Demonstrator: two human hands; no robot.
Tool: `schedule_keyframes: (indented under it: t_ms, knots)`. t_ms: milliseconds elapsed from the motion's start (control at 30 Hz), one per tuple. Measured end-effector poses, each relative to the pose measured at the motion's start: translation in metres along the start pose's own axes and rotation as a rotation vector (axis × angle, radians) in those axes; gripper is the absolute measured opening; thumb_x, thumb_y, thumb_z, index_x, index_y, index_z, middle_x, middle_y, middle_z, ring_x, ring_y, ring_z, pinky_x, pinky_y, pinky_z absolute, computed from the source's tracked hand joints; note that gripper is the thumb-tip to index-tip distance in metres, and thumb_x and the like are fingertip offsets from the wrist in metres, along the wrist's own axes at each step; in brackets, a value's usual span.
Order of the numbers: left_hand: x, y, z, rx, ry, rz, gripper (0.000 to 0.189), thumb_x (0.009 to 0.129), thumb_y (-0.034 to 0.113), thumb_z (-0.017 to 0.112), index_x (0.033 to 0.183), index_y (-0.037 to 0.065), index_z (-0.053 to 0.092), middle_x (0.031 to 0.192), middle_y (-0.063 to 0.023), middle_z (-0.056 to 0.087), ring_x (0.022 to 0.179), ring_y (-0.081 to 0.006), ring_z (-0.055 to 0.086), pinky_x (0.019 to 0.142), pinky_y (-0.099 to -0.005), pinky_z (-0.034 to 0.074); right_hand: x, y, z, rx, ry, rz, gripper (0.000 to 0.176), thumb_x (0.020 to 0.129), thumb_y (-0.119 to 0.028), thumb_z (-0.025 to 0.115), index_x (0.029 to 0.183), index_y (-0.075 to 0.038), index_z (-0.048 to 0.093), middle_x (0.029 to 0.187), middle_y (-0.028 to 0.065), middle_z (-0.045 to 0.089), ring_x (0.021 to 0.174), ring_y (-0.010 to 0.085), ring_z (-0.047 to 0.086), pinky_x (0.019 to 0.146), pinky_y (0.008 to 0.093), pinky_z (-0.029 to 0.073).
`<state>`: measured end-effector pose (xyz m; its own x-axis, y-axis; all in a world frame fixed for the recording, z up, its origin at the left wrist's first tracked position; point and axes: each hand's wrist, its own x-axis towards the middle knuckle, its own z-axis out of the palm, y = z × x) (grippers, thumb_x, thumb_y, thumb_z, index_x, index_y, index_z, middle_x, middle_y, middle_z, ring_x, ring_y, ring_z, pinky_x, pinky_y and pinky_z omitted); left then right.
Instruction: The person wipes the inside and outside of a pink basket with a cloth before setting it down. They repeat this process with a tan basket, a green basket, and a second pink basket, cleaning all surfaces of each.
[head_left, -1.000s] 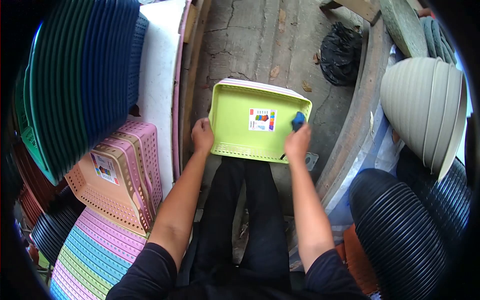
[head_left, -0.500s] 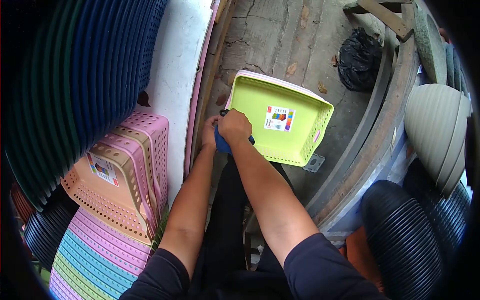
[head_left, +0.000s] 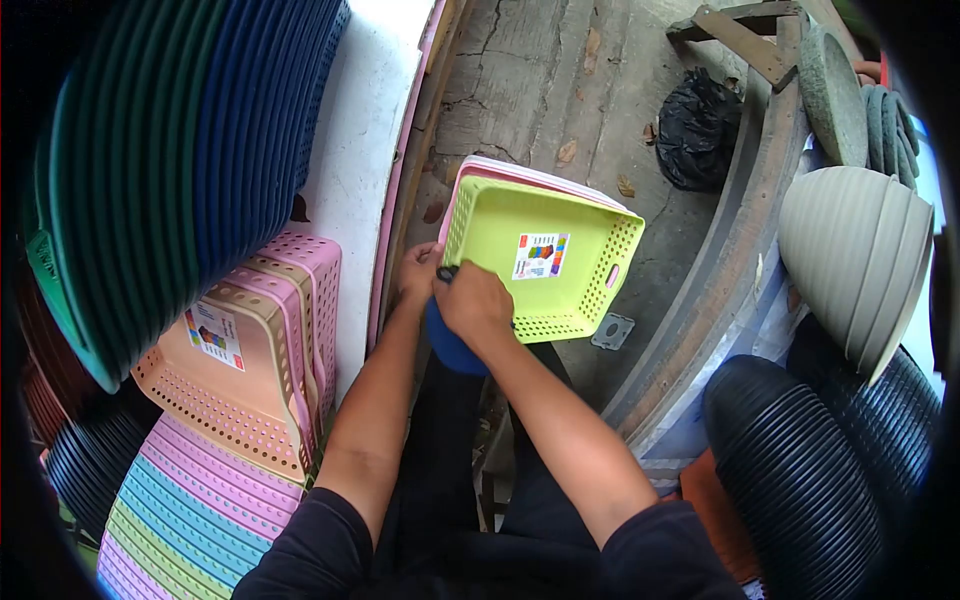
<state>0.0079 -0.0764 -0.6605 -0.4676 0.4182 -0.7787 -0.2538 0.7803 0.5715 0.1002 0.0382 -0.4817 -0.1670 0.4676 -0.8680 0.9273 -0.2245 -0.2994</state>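
Head view has the right hand [head_left: 478, 303] with its fingers curled into a fist around a blue item [head_left: 455, 345], whose black end shows above the knuckles; what the item is cannot be told. Beside it, the left hand [head_left: 418, 268] is bent up against the left side of the baskets, its fingers partly hidden, so whether they pinch the rim or only steady it cannot be told.

Just beyond the fist lies the green basket [head_left: 590, 235], tilted toward the person, with a printed label [head_left: 542, 256] on its bottom. It is nested in pink baskets [head_left: 500, 167], whose rims show along the far and left sides. Both hands are at the near left corner, and neither is at the right end. A push from the fist could therefore swing the nest round or tip that free end down. The green basket sits a little askew in the pink ones, so uneven pressure might shift the layers apart. With the hands so close, the blue item could also catch the left fingers, and the crossing right forearm could hide such a slip.

Farther out, a metal plate [head_left: 612, 332] lies on the floor just beyond the near right corner, where a dropped basket might knock it. To the left, a stack of pink and tan baskets [head_left: 320, 300] stands near the left forearm; an outward swing of that elbow could nudge it.
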Motion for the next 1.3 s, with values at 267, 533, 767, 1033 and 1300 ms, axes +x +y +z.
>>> schedule_keyframes:
  t_ms: [267,533,767,1033,1300]
  knots:
    - [-0.141,0.061,-0.003,-0.285,-0.191,0.188,0.043,0.101,0.025,0.053,0.136,0.002,0.047,0.124,-0.0143,0.058,0.113,-0.0225,0.056,0.098,-0.0345,0.043,-0.143,0.074,-0.045,0.075,0.161,-0.207,0.031,0.082,-0.03,0.068,0.093,-0.001,0.062,0.092,0.0226,0.067,0.089,0.0406,0.064,0.077,0.0495,0.051]
    - [-0.332,0.172,-0.035,0.293,-0.517,0.537,0.131,0.059,0.05,0.089,0.152,0.001,0.01,0.149,-0.0251,0.024,0.142,-0.0391,0.021,0.116,-0.0491,0.023,-0.245,0.074,-0.099,0.286,0.289,-0.242,0.034,0.085,-0.036,0.065,0.084,-0.002,0.063,0.082,0.0244,0.065,0.081,0.0436,0.064,0.07,0.0512,0.05]
    - [-0.419,0.261,-0.074,0.249,-0.61,0.645,0.149,0.056,0.032,0.095,0.15,0.0,-0.017,0.152,-0.0272,0.024,0.14,-0.0349,0.032,0.113,-0.0419,0.033,-0.352,0.033,-0.145,0.256,0.335,-0.42,0.035,0.086,-0.035,0.07,0.088,0.0,0.065,0.073,0.0209,0.065,0.067,0.0359,0.066,0.062,0.0419,0.05]
    - [-0.467,0.28,-0.113,-0.191,-0.739,0.434,0.135,0.068,0.026,0.089,0.154,0.013,-0.014,0.155,-0.0154,0.023,0.14,-0.027,0.031,0.109,-0.04,0.036,-0.415,0.006,-0.175,0.332,0.185,-0.988,0.049,0.088,-0.034,0.072,0.119,0.003,0.062,0.11,0.0187,0.068,0.101,0.0243,0.066,0.091,0.0334,0.049]
    - [-0.494,0.304,-0.135,-0.642,-0.646,0.391,0.064,0.083,0.014,0.053,0.142,0.002,0.034,0.13,-0.0194,0.053,0.118,-0.0319,0.057,0.099,-0.0425,0.049,-0.446,0.037,-0.21,0.778,0.254,-0.87,0.039,0.093,-0.02,0.067,0.124,0.002,0.059,0.111,0.008,0.067,0.101,0.014,0.061,0.093,0.0297,0.047]
